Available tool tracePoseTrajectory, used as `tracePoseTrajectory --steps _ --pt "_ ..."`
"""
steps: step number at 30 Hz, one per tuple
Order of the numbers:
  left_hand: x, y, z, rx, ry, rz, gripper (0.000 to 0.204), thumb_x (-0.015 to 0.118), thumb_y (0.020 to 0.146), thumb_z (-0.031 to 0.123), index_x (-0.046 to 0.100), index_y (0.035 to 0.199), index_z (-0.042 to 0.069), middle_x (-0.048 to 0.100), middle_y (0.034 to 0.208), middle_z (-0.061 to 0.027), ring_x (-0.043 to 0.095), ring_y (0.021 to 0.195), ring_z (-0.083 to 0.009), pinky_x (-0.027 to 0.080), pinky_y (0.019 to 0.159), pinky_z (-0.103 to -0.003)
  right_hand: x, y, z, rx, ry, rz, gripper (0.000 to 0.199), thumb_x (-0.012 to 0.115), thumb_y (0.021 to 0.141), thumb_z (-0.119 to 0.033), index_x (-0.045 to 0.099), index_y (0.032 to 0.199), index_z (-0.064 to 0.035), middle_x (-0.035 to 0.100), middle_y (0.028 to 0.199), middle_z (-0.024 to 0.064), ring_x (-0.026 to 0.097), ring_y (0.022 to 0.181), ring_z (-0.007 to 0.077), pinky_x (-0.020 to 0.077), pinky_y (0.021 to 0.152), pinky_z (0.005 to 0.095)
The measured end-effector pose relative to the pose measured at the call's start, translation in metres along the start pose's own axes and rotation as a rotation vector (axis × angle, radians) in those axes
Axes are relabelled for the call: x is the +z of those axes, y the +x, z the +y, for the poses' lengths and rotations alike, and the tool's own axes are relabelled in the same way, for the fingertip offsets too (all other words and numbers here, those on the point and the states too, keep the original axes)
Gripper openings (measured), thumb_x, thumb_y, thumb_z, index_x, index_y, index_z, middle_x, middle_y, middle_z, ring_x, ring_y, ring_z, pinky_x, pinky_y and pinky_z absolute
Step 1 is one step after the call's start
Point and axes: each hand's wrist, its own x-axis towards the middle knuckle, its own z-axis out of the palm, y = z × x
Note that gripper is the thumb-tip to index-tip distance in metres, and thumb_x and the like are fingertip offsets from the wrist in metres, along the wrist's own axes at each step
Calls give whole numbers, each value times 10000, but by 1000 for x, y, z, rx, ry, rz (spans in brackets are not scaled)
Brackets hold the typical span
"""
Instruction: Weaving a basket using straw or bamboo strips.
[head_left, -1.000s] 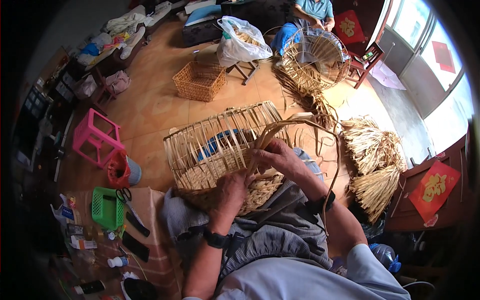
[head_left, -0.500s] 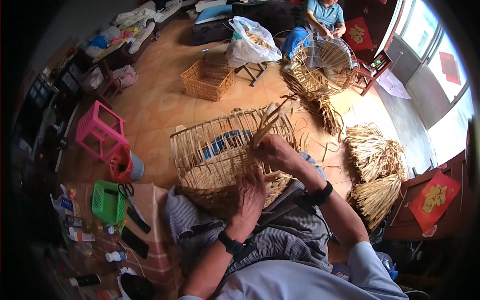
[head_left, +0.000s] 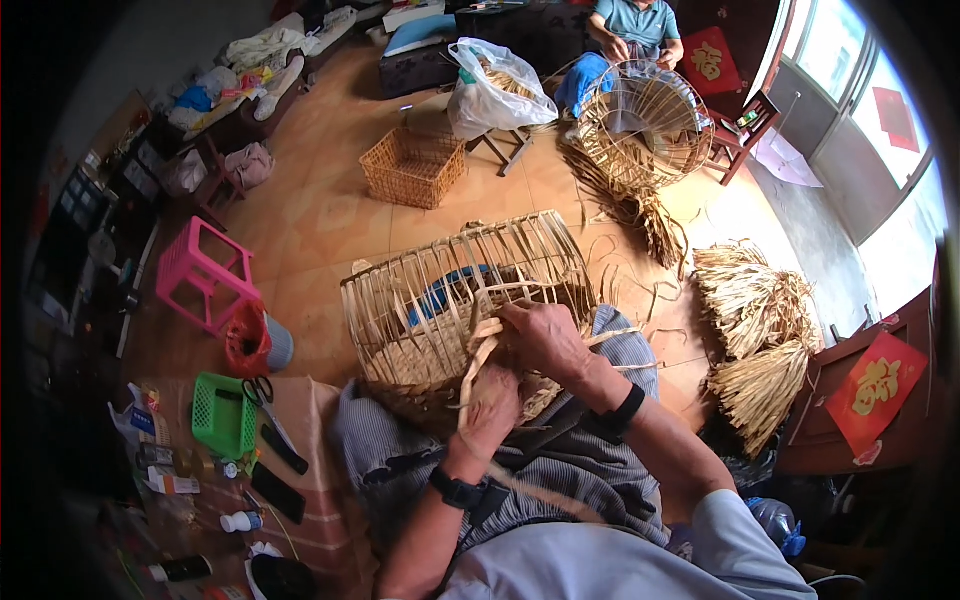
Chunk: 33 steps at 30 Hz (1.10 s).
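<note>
A half-woven straw basket (head_left: 410, 350) lies on its side across my lap, its upper part an open frame of bare upright stakes and its lower part closely woven. My left hand (head_left: 493, 398) is closed on the woven edge, its fingertips partly hidden by straw and by the other hand. Just above it, my right hand (head_left: 547, 338) pinches a flat straw strip (head_left: 482, 350) against the stakes. That strip loops over my left hand, and its tail trails down across my lap. Something blue shows through the stakes.
A draped table (head_left: 325, 440) at left bears a green plastic basket (head_left: 224, 415), scissors (head_left: 262, 392) and phones. Beyond stand a pink stool (head_left: 205, 275), a bin (head_left: 262, 340) and a wicker basket (head_left: 412, 168). Straw bundles (head_left: 755, 320) lie at right. A person (head_left: 640, 30) handles another basket frame (head_left: 645, 125).
My right hand has drawn the straw strip down toward me, from upright above the stakes to looped over my left hand. My left hand has moved slightly lower.
</note>
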Motion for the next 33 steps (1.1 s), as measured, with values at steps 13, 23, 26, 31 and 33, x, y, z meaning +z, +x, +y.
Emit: tracePoseTrajectory --steps 13,23,26,31,33 --pt "-10 -1 0 -44 -70 -1 396 739 906 314 645 1167 31 675 1077 -185 623 1016 -419 488 910 -509 -20 -36 8 523 881 -3 431 702 823 103 580 1206 -51 607 1001 14 601 897 88 563 743 269" --pt "-3 6 -6 -117 -122 20 323 566 1041 293 623 1108 -18 679 989 -251 651 922 -448 518 795 -515 -24 -84 15 797 1642 198 242 744 963 -149 621 1144 -44 680 895 16 604 697 59 487 585 201" --pt "-1 16 0 -161 -84 10 294 571 1039 284 634 993 0 668 863 -241 656 838 -445 513 713 -506 -31 -72 -3 649 834 -63 333 816 905 -268 641 1008 -4 654 862 19 566 765 77 484 660 263" --pt "1 15 4 -231 -105 47 349 574 1040 307 632 844 23 624 724 -228 646 716 -433 482 618 -493 -16 -70 23 549 663 138 237 708 949 -166 570 964 26 595 742 67 517 676 156 433 594 341" --pt "-2 13 3 -177 -221 117 376 576 1042 317 631 820 19 615 710 -220 637 694 -426 475 614 -489 -27 -67 35 926 1076 225 204 692 945 -130 563 998 20 604 766 63 517 667 164 439 595 341"
